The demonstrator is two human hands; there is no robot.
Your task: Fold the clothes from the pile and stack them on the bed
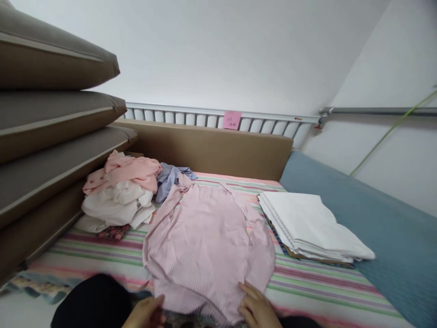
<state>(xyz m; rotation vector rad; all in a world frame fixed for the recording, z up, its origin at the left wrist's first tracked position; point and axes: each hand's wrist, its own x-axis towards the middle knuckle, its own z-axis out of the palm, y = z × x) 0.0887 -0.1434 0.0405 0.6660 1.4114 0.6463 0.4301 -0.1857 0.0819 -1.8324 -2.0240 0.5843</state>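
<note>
A pale pink, finely striped long-sleeved shirt lies spread on the striped bed sheet in front of me. Its sleeves run along both sides, and the near edge is a little rumpled. At the near left corner of the shirt is my left hand, fingers loosely bent and apart, with no cloth visible between them. My right hand rests on the near right part of the shirt, fingers spread over the cloth. Both hands are partly cut off by the bottom of the picture.
To the left lies a heap of clothes, with a pink garment, white cloth and a blue garment. Folded white cloths are stacked at the right. Brown cushions tower at far left; a brown board stands before the radiator.
</note>
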